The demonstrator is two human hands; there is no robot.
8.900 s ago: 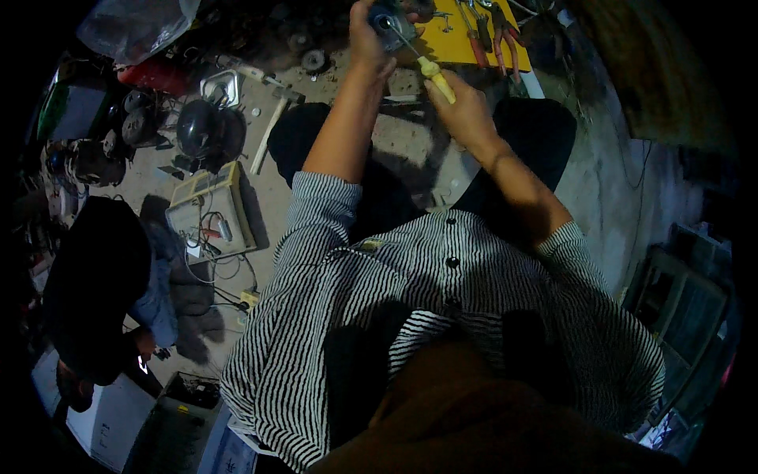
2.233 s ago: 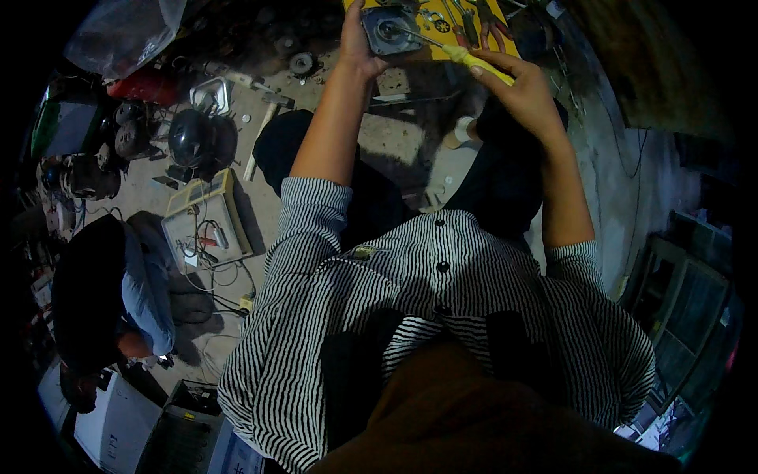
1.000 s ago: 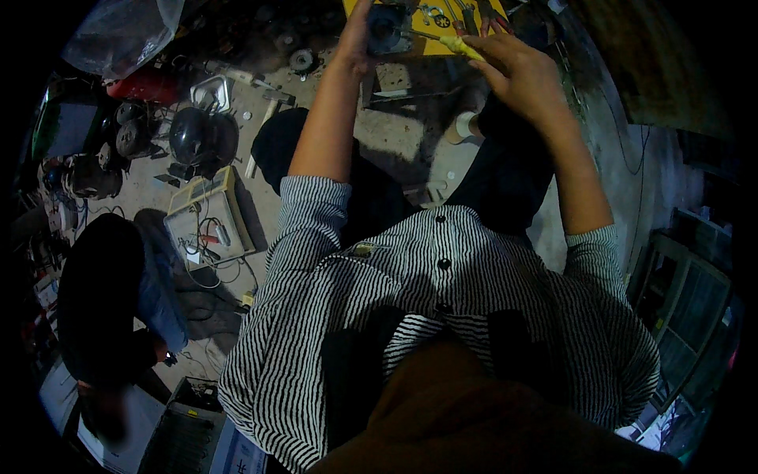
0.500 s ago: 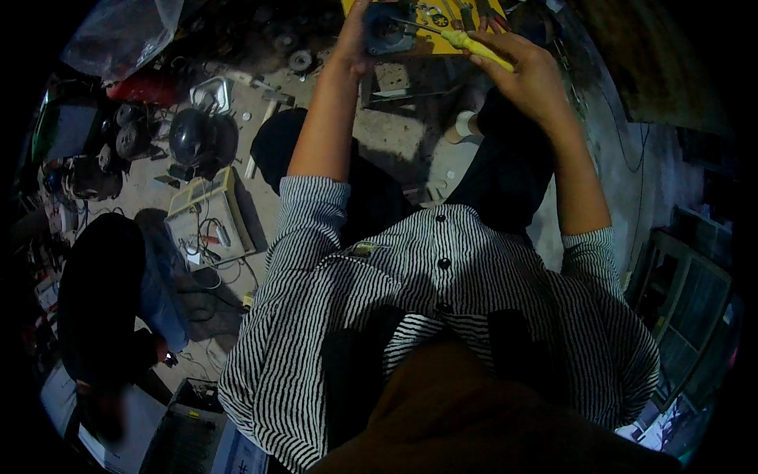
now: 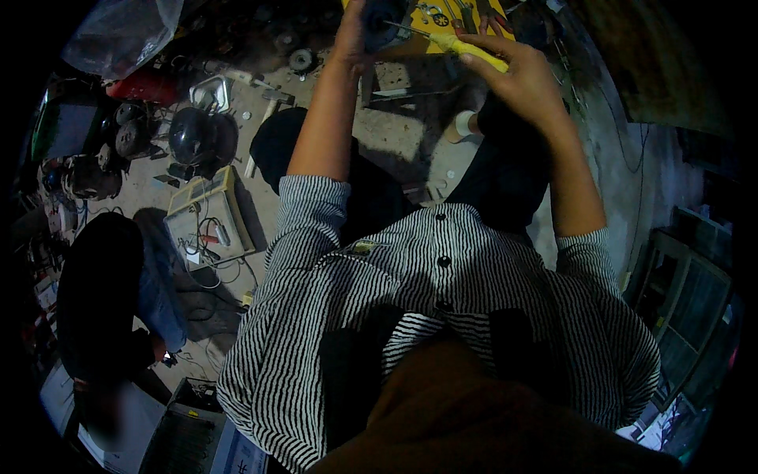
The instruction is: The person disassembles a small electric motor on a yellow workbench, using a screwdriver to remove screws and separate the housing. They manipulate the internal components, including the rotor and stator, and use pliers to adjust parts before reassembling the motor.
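At the top of the view my left hand [image 5: 350, 35] grips the left side of a dark round-centred metal part [image 5: 377, 28]. My right hand [image 5: 523, 79] is closed on the yellow handle [image 5: 482, 55] of a screwdriver, whose thin shaft points left into or against that part; the exact tip contact is unclear. Behind and right of the part lies a yellow board [image 5: 428, 43] bearing small metal pieces [image 5: 440, 19], pliers and other tools [image 5: 489, 17].
At left a person [image 5: 99, 292] bends low beside a cream appliance [image 5: 205, 221] with cables. A hammer [image 5: 268, 107], dark helmet-like dome [image 5: 189, 134], red cylinder [image 5: 146, 87] and machine parts litter the concrete floor. A wall and framed panels [image 5: 683, 316] stand at right.
Since the oldest frame, my right hand and the screwdriver have moved up and right. In the last half second they have shifted slightly left. The other person has bent a little lower.
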